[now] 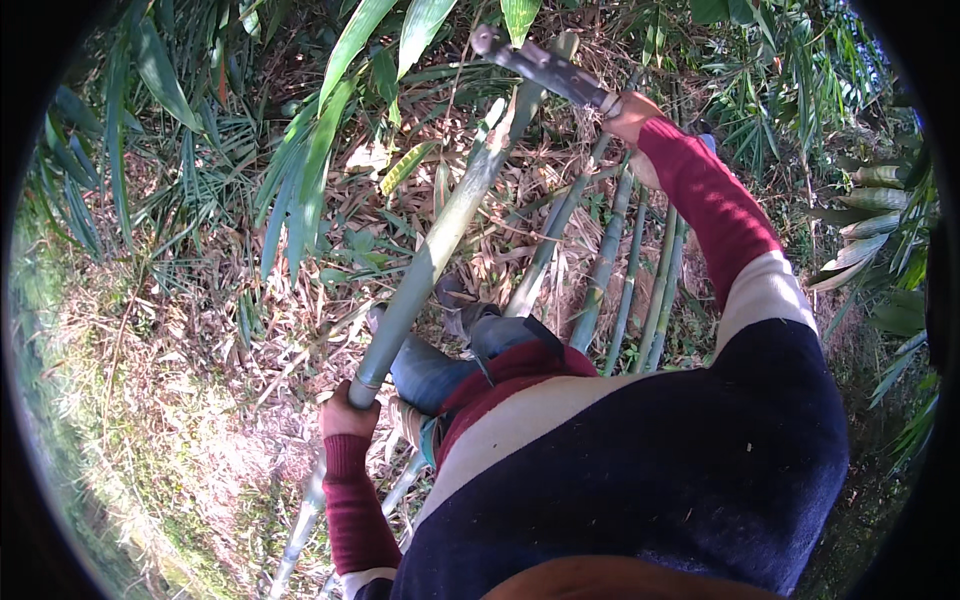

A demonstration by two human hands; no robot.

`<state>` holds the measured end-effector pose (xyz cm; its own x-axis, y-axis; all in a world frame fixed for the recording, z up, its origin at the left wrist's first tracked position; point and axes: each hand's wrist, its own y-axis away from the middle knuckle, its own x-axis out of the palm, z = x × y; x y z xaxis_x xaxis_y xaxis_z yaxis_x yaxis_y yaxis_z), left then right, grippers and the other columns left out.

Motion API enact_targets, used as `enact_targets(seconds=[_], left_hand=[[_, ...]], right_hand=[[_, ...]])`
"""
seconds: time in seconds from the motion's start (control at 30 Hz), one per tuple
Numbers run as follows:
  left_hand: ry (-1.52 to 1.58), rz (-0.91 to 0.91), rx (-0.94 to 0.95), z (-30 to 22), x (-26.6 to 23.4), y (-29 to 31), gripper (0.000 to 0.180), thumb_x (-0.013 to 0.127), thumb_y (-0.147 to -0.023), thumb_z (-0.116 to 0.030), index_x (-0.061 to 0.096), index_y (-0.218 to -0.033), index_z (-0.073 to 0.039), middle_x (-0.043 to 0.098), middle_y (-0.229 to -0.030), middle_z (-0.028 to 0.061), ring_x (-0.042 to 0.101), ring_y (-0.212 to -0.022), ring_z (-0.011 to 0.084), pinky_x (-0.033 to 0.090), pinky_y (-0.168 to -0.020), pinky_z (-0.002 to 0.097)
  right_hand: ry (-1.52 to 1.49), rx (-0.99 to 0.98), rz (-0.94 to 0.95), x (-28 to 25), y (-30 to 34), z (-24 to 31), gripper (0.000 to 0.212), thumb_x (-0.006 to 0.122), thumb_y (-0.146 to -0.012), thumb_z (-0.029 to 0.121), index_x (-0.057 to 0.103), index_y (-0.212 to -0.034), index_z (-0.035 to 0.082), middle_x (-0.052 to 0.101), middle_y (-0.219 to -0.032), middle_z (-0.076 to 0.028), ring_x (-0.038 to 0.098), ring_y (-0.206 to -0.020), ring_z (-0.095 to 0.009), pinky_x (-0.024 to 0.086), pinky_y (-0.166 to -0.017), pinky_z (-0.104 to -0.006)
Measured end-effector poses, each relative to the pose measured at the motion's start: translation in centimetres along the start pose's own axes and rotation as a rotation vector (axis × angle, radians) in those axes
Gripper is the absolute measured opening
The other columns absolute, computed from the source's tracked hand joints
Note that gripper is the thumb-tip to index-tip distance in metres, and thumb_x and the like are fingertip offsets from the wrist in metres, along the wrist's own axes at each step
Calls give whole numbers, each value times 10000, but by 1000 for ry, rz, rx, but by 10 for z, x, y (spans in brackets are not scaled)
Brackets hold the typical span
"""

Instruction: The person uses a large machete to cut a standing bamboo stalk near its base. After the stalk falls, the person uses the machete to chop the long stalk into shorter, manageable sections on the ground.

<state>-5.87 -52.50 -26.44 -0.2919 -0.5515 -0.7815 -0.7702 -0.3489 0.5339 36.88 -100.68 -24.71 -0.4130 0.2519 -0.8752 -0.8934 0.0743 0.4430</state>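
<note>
Pole [428,262] slants away over leaf litter [497,250], near end clasped in our left grip [348,412]. Our right grip [632,117] is wrapped round the knife [556,78], overlapping the pole's far part; contact unclear. We're likely trimming; next stroke calls for a steady pole.

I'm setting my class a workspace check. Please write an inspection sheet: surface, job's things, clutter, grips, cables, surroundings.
Surface: leaf-littered ground, sunlit in patches.
Job's things: bamboo pole, slanting; long dark tool near its far end, contact unclear.
Clutter: more poles right of it, loose poles at lower left.
Grips: left grip closed around the pole's near end; right grip closed on the tool.
Cables: nothing seen.
Surroundings: green foliage above and at right.
</note>
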Motion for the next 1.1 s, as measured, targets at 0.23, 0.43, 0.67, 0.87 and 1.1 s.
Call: enact_targets(seconds=[0.23,0.43,0.67,0.87,1.1], left_hand=[[-11,-23,8,13,19,5,350,786,-665,-272,704,-955,-94,720,-807,181,710,-768,384,571,-713,480],[1,-29,20,24,20,-10,378,789,-671,-267,711,-1003,-104,720,-824,197,710,-777,394,582,-724,481],[-4,-39,30,7,8,-10,383,815,-648,-228,714,-977,-59,726,-838,185,720,-760,358,575,-723,455],[-39,-48,50,18,7,2,361,785,-651,-267,724,-959,-89,721,-792,182,715,-744,384,573,-697,480],[-47,-71,58,20,10,10,350,821,-643,-266,722,-930,-92,727,-778,168,721,-727,360,578,-685,475]], right_hand=[[95,-175,82,13,72,15,335,769,-733,169,715,-1032,29,733,-901,-163,711,-799,-254,561,-840,-370],[207,-144,58,66,76,40,436,759,-741,244,663,-1110,33,719,-981,-215,717,-879,-301,556,-871,-403],[37,-66,-132,36,62,47,439,734,-784,247,646,-1134,-3,721,-933,-189,722,-887,-288,572,-831,-430],[55,46,-90,-11,52,51,439,740,-784,231,643,-1157,22,724,-954,-177,728,-833,-273,601,-774,-389],[339,-227,-109,-4,91,46,459,691,-764,201,630,-1201,76,729,-863,-163,730,-796,-301,595,-775,-418]])
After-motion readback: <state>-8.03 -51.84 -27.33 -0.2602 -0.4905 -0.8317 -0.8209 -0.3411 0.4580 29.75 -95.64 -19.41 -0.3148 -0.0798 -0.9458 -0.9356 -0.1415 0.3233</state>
